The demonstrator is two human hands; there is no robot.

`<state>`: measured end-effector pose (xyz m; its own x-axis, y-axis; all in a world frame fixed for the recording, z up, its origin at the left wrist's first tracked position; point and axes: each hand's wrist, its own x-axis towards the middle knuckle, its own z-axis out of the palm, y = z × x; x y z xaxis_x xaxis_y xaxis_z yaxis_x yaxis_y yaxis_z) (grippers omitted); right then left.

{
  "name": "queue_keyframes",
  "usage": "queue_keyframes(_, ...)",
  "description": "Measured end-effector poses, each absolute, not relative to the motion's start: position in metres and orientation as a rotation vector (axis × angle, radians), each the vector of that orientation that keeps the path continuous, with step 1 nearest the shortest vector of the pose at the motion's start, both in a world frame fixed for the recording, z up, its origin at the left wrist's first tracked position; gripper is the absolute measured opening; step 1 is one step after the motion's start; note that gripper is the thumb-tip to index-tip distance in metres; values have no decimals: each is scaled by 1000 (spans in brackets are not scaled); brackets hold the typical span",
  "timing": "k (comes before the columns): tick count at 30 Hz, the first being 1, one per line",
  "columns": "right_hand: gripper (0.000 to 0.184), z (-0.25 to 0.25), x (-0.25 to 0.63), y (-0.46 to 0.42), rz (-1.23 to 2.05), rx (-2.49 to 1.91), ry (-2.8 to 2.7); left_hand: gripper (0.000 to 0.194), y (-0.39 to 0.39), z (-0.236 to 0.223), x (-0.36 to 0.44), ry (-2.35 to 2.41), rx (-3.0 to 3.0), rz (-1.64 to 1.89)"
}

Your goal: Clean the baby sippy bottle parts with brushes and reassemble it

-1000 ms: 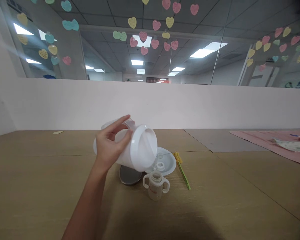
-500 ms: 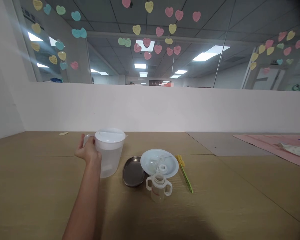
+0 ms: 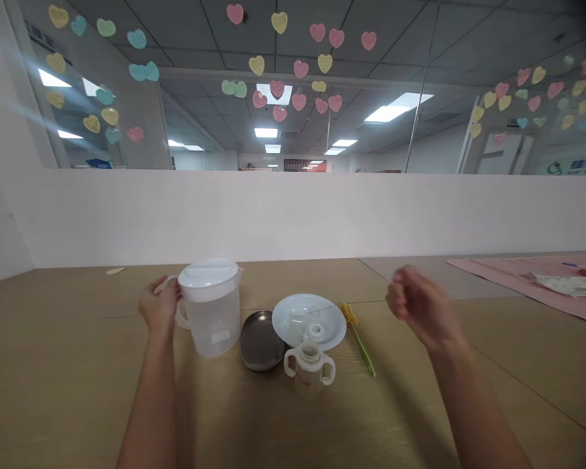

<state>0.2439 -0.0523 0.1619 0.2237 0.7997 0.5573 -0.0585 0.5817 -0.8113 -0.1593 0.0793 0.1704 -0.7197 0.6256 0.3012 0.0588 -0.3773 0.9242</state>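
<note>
My left hand is closed at the handle of a translucent plastic pitcher with a white lid, which stands on the table at the left. Over the table on the right is my right hand, slightly blurred, its fingers curled in and nothing visible in them. Between the hands are a dark metal tray, a white bowl holding clear parts and a white bottle collar, and an uncapped two-handled baby bottle. A green-handled brush with a yellow head leans its head on the bowl's right side.
A brown table covering with seams lies under everything. At the far right a pink cloth carries a white cloth. A low white wall closes off the back, with glass above it. A small flat pale piece lies at the back left.
My right hand has come into view on the right. My left hand stays at the pitcher's handle, and the pitcher has turned slightly. The whole view has shifted a little.
</note>
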Motion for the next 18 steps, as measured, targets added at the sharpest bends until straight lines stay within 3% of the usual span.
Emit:
queue_keyframes(5, 26, 82, 257, 23, 396, -1708, -1137, 27, 23, 215, -144, 2314, 1380, 2128)
queue_keyframes(6, 26, 63, 256, 31, 325, -1854, -1194, 26, 14, 221, -131, 2268, 1475, 2217)
queue_keyframes(9, 29, 23, 245, 42, 171, -2146, -1322, 26, 7, 224, -78, 1534, 1792, 2221)
queue_keyframes(15, 29, 11, 233, 45, 124, -2209, -1470, 33, 45, 153, 18, 952, 2533, 831)
queue_keyframes(18, 24, 11, 239, 47, 136, -2160, -1440, 43, 58, 119, 33, 938, 2532, 599)
